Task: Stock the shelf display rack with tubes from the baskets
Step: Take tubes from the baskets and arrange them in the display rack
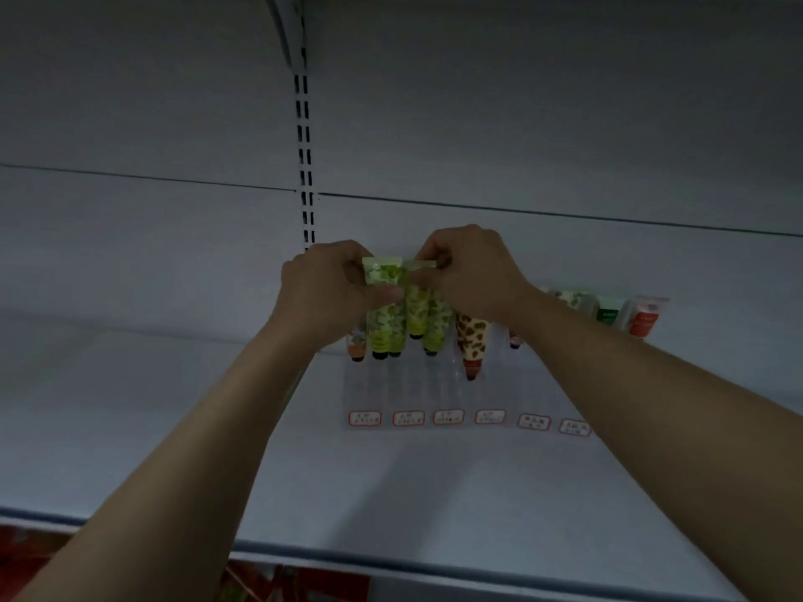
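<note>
Ahead of me a pale grey back panel (521, 123) fills the wall, crossed by a thin dark seam (565, 212). A white slotted upright (304, 158) runs down it from a curved bracket (289, 23). Below lies a white shelf board (130, 427); under its front edge sits blurred red packaging (26, 553).

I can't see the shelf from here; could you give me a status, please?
Left hand grips a green leaf-print tube, right hand pinches a second green tube. Both caps-down at the display rack. Orange-spotted tube close alongside.
</note>
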The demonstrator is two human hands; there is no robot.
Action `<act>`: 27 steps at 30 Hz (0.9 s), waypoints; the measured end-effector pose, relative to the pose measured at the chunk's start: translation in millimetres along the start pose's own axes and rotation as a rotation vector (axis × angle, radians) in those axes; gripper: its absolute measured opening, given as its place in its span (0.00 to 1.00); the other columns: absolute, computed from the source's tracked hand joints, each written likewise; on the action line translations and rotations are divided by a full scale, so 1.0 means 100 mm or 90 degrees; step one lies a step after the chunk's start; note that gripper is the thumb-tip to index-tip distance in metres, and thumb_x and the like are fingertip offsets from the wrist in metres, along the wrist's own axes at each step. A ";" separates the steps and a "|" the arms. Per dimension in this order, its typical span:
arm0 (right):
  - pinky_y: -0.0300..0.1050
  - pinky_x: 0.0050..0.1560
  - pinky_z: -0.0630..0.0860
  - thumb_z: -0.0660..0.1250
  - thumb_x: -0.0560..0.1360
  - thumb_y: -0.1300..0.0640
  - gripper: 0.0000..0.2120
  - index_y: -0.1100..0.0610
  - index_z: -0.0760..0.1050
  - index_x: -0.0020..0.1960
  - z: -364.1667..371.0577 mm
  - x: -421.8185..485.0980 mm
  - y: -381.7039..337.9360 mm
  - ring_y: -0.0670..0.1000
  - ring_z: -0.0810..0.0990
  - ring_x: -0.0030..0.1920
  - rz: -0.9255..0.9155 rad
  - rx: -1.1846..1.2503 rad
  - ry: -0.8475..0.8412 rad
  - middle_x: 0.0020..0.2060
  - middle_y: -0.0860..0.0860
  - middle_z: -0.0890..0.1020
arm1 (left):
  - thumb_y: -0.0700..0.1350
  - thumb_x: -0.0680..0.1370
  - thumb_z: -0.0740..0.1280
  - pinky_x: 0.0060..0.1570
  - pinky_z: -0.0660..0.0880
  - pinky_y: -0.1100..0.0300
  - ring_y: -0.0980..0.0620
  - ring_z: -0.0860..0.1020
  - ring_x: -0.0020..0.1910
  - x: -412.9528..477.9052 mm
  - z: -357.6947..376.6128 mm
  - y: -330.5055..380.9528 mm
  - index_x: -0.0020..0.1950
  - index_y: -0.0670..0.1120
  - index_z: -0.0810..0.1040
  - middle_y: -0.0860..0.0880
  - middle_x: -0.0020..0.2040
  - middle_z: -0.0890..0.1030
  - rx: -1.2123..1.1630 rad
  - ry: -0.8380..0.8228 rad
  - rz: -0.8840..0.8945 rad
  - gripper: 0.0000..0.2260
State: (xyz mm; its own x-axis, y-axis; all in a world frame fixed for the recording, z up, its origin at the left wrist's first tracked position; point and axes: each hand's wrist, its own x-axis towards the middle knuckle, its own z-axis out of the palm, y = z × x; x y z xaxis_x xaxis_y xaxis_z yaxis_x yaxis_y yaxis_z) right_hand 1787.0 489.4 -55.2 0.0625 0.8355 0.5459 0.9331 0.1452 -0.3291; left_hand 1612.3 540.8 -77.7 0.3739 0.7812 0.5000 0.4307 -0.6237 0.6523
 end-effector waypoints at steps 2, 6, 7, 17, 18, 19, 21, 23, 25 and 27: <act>0.49 0.47 0.78 0.74 0.70 0.53 0.05 0.55 0.82 0.43 0.08 0.09 0.04 0.52 0.81 0.41 -0.035 -0.025 -0.005 0.40 0.51 0.84 | 0.54 0.65 0.78 0.55 0.73 0.46 0.50 0.80 0.44 0.05 0.03 -0.06 0.38 0.54 0.77 0.55 0.37 0.79 -0.017 -0.014 -0.010 0.12; 0.41 0.47 0.72 0.77 0.67 0.56 0.05 0.56 0.82 0.38 0.15 0.15 0.18 0.47 0.79 0.35 -0.104 -0.076 -0.009 0.34 0.47 0.82 | 0.56 0.63 0.79 0.64 0.67 0.44 0.51 0.75 0.58 0.11 0.06 -0.20 0.40 0.59 0.75 0.54 0.55 0.78 -0.011 -0.049 -0.005 0.15; 0.40 0.47 0.68 0.77 0.66 0.56 0.06 0.57 0.83 0.37 0.15 0.12 0.20 0.46 0.77 0.33 -0.109 -0.090 -0.010 0.32 0.46 0.81 | 0.56 0.63 0.79 0.65 0.66 0.45 0.52 0.73 0.61 0.13 0.07 -0.24 0.41 0.58 0.76 0.53 0.60 0.77 -0.015 -0.066 0.003 0.15; 0.29 0.35 0.69 0.73 0.72 0.58 0.05 0.54 0.77 0.38 -0.38 0.38 -0.04 0.43 0.75 0.34 -0.019 -0.056 0.128 0.32 0.44 0.76 | 0.51 0.75 0.70 0.42 0.74 0.59 0.49 0.77 0.46 0.26 0.18 -0.31 0.52 0.45 0.73 0.48 0.51 0.79 -0.007 -0.156 0.042 0.13; 0.35 0.38 0.72 0.72 0.72 0.57 0.05 0.55 0.78 0.39 -0.39 0.42 -0.07 0.45 0.76 0.36 -0.024 -0.067 0.143 0.34 0.46 0.77 | 0.50 0.76 0.69 0.36 0.71 0.60 0.49 0.76 0.40 0.27 0.19 -0.31 0.51 0.44 0.71 0.48 0.45 0.78 -0.003 -0.150 0.047 0.12; 0.39 0.40 0.73 0.72 0.72 0.57 0.04 0.56 0.78 0.40 -0.38 0.46 -0.08 0.47 0.77 0.39 -0.034 -0.082 0.152 0.36 0.48 0.79 | 0.49 0.77 0.67 0.31 0.68 0.63 0.50 0.74 0.35 0.28 0.20 -0.31 0.49 0.45 0.69 0.48 0.40 0.76 -0.009 -0.145 0.049 0.11; 0.43 0.42 0.75 0.71 0.72 0.59 0.03 0.57 0.78 0.41 -0.28 0.48 -0.06 0.50 0.78 0.41 -0.046 -0.098 0.143 0.38 0.50 0.80 | 0.49 0.78 0.66 0.28 0.65 0.64 0.54 0.70 0.30 0.30 0.23 -0.30 0.48 0.45 0.66 0.49 0.35 0.72 -0.010 -0.139 0.050 0.10; 0.41 0.41 0.73 0.70 0.73 0.59 0.03 0.57 0.77 0.41 -0.23 0.50 0.01 0.50 0.77 0.41 -0.016 -0.084 0.135 0.37 0.48 0.78 | 0.49 0.78 0.66 0.26 0.65 0.67 0.58 0.70 0.28 0.31 0.25 -0.31 0.48 0.45 0.67 0.49 0.35 0.71 -0.011 -0.145 0.054 0.10; 0.39 0.42 0.70 0.70 0.74 0.58 0.03 0.57 0.77 0.43 -0.26 0.55 0.05 0.49 0.76 0.42 0.014 -0.085 0.132 0.38 0.48 0.76 | 0.49 0.78 0.67 0.26 0.65 0.67 0.59 0.71 0.28 0.31 0.27 -0.31 0.47 0.45 0.67 0.49 0.35 0.72 -0.011 -0.153 0.065 0.11; 0.39 0.44 0.70 0.69 0.74 0.57 0.04 0.58 0.78 0.46 -0.30 0.62 0.05 0.49 0.76 0.43 0.022 -0.087 0.111 0.39 0.49 0.76 | 0.52 0.78 0.67 0.36 0.71 0.60 0.53 0.75 0.33 0.33 0.29 -0.33 0.46 0.47 0.67 0.48 0.37 0.75 0.009 -0.160 0.077 0.12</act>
State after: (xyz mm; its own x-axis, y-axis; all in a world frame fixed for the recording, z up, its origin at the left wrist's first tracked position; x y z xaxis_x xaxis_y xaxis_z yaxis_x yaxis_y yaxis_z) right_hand 1806.2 525.5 0.1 0.1446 0.7329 0.6648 0.9678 0.0350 -0.2491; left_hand 1633.9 586.3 -99.6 0.6148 0.6707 0.4151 0.3815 -0.7135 0.5877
